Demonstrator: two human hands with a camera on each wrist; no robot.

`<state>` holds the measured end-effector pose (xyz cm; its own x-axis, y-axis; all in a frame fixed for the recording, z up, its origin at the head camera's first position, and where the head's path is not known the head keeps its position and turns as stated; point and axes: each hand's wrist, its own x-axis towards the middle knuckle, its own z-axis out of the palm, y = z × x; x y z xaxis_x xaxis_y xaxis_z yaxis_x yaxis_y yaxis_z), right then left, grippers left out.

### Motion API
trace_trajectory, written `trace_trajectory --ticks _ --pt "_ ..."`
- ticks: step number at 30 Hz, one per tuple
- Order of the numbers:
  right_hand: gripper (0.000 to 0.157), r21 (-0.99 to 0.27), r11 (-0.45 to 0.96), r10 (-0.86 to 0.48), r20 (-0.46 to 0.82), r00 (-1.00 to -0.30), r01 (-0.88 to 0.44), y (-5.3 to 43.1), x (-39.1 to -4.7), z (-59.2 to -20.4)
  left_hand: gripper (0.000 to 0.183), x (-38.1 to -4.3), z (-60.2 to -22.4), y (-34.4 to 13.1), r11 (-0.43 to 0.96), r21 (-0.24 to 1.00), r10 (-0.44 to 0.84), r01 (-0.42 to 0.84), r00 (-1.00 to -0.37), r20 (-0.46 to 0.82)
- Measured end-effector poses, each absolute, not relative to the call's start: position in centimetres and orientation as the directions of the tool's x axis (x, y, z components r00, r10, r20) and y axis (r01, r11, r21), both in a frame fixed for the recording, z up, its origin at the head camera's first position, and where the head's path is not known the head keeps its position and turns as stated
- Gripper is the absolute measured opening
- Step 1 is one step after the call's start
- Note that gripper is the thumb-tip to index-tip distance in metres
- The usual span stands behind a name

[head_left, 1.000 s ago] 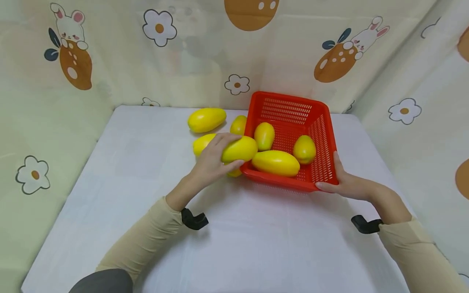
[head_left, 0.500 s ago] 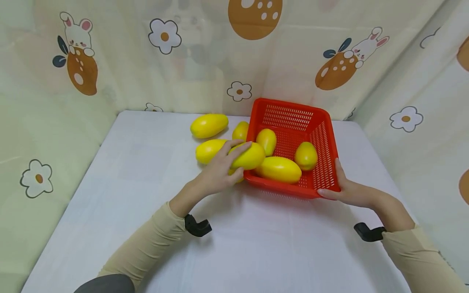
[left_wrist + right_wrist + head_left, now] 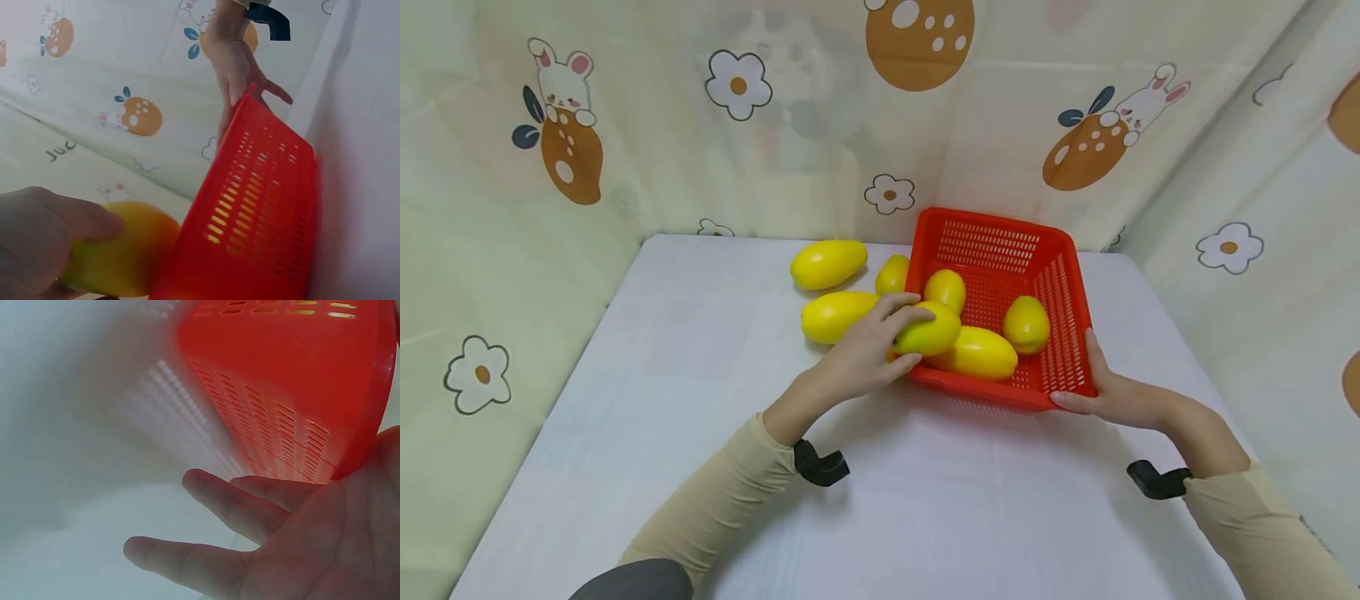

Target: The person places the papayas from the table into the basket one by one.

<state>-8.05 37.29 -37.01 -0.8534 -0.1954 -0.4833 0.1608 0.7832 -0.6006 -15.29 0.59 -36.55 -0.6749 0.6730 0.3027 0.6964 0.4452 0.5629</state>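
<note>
Left hand curls round 1 yellow fruit; right hand, fingers spread, touches the red basket at 4 o'clock.
3 fruits lie inside; I see others outside, toward 9 o'clock.

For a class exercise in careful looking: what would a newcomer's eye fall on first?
Probably the red basket, right of centre on the white table, the right hand touching its near right corner. Next comes the yellow fruit gripped by the left hand at the basket's left rim. Behind hangs a rabbit-patterned cloth.
</note>
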Motion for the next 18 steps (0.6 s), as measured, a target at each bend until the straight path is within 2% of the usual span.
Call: trace_trajectory --ticks 9,18 --pt "0.117 -0.608 0.78 -0.206 -0.469 -0.859 0.145 37.1 -8.1 -37.1 0.049 -15.5 -37.3 0.4 0.464 0.501 0.654 0.73 -0.664 0.362" --pt "0.118 -0.602 0.782 -0.194 -0.481 -0.855 0.161 37.2 -8.0 -37.1 0.048 -15.3 -38.3 1.6 0.464 0.393 0.65 0.794 -0.606 0.459"
